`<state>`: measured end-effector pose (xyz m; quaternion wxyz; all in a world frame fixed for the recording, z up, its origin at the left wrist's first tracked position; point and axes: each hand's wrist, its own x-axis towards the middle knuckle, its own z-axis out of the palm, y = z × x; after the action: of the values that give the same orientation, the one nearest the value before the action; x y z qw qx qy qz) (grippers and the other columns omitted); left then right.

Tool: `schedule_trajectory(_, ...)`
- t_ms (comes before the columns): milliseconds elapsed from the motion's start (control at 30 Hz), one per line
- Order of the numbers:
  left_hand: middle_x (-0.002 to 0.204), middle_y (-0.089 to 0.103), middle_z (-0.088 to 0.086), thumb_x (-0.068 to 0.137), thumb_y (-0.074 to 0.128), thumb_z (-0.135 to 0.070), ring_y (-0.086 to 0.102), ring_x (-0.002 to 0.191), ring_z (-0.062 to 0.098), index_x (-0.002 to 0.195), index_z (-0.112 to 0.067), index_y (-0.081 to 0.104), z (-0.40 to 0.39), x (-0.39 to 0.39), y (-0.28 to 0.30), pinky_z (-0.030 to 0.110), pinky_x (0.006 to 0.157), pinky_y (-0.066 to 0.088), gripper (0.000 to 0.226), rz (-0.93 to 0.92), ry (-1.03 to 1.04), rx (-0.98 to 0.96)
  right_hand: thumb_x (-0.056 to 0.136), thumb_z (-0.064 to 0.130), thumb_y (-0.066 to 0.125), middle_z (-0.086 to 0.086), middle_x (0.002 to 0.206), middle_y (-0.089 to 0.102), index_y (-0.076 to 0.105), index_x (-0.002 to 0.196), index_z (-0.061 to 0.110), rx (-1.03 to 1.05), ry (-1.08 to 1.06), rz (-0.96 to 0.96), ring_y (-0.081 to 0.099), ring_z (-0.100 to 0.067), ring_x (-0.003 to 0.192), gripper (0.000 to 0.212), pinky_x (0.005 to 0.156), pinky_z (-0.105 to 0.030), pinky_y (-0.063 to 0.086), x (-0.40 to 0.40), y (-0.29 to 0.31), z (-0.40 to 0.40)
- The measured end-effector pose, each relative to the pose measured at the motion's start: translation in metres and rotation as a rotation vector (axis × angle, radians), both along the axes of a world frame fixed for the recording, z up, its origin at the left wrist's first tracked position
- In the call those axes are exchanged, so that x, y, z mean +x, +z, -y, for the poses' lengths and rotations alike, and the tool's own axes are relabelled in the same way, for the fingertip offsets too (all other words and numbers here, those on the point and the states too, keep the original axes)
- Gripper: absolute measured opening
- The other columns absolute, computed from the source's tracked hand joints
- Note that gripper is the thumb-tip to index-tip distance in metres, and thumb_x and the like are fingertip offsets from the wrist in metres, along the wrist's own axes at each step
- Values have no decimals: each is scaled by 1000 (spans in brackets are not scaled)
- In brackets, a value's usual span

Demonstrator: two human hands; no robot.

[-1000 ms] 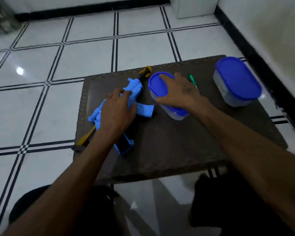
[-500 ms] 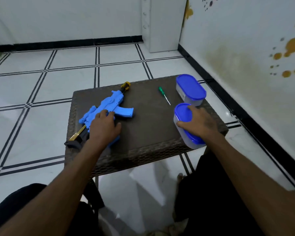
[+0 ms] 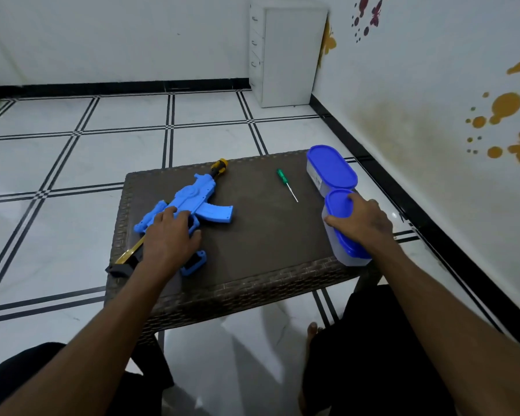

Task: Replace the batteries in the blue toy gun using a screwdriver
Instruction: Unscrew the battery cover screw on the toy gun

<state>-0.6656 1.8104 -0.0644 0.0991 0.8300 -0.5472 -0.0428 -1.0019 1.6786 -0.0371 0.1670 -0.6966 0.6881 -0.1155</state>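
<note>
The blue toy gun [image 3: 197, 201] lies flat on the left half of the dark woven table [image 3: 270, 235], its yellow-and-black muzzle pointing to the far edge. My left hand [image 3: 170, 235] rests palm-down on the gun's rear body, covering the grip. A small green-handled screwdriver [image 3: 285, 183] lies apart on the table, right of centre. My right hand [image 3: 362, 219] grips the lid and side of a blue-lidded plastic container [image 3: 341, 235] standing at the table's right front corner.
A second blue-lidded container [image 3: 330, 169] stands just behind the first at the far right edge. A white drawer cabinet [image 3: 285, 52] stands in the room's corner. The wall [image 3: 433, 115] runs close along the table's right side. My knees are below the table's near edge.
My right hand has carried the container from the table's middle to the right front corner, in front of the other container. The left hand stays on the gun. The camera view has risen.
</note>
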Motion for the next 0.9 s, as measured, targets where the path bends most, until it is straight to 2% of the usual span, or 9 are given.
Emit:
schedule_trajectory(433,149,38,17,92,57,-42,33,138,35,141,-11,43,15,13,-12,49,106,38,60,-10,60,-38,84,58,65,-18,136,44,36,144,15,-31,23,-14,52,-35,118,79,91,-41,46,30,0,43)
schedule_trajectory(567,148,37,19,91,58,-45,37,135,38,139,-11,44,14,16,-15,50,106,37,61,23,78,-38,83,66,61,-20,142,39,31,146,15,15,35,-66,48,-37,124,86,96,-45,44,30,-3,46)
schedule_trajectory(633,148,37,19,91,57,-46,37,135,38,139,-12,44,13,16,-14,49,107,36,61,31,87,-45,82,70,58,-21,150,30,29,147,17,6,21,-135,39,-40,133,89,102,-51,40,32,-3,44)
schedule_trajectory(700,149,36,17,91,56,-48,36,136,36,140,-13,43,13,16,-13,48,108,35,62,20,96,-45,86,62,57,-20,156,24,31,147,17,-157,48,-219,30,-40,140,80,106,-54,34,41,1,40)
schedule_trajectory(767,150,37,17,91,54,-49,36,136,35,141,-14,43,13,18,-13,48,108,35,62,12,98,-51,91,47,58,-17,153,32,38,145,16,-318,141,-204,33,-36,139,65,106,-49,37,59,9,35)
schedule_trajectory(833,150,36,16,92,53,-49,36,136,34,141,-14,43,13,20,-14,47,109,35,61,8,101,-53,93,36,59,-12,144,45,43,142,16,-323,234,-121,42,-30,131,55,99,-43,44,83,16,34)
schedule_trajectory(900,149,37,16,93,52,-49,36,136,33,142,-14,42,14,23,-15,45,109,34,61,-7,103,-59,94,32,57,-10,136,51,46,140,17,-237,291,-79,50,-28,122,49,92,-41,49,107,18,43)
